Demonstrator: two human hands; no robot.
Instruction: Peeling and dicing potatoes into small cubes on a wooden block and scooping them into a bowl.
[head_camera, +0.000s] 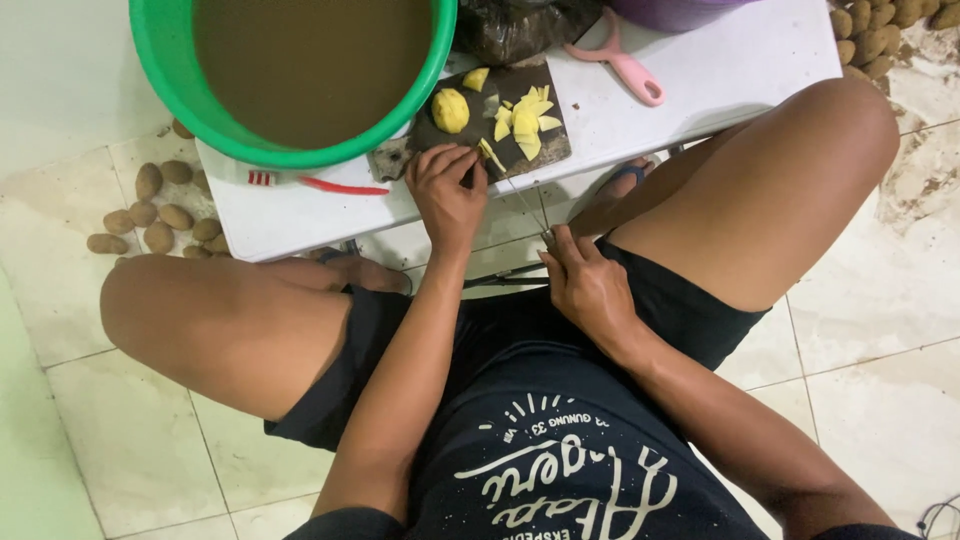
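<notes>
We sit at a low white counter (300, 215). Our left hand (448, 190) presses its curled fingers on a piece at the near edge of the dark cutting board (545, 150); our right hand (585, 285) grips a thin knife (525, 203), blade angled toward the yellow potato pieces (525, 120). A green basin (180, 70) of murky water stands alongside.
</notes>
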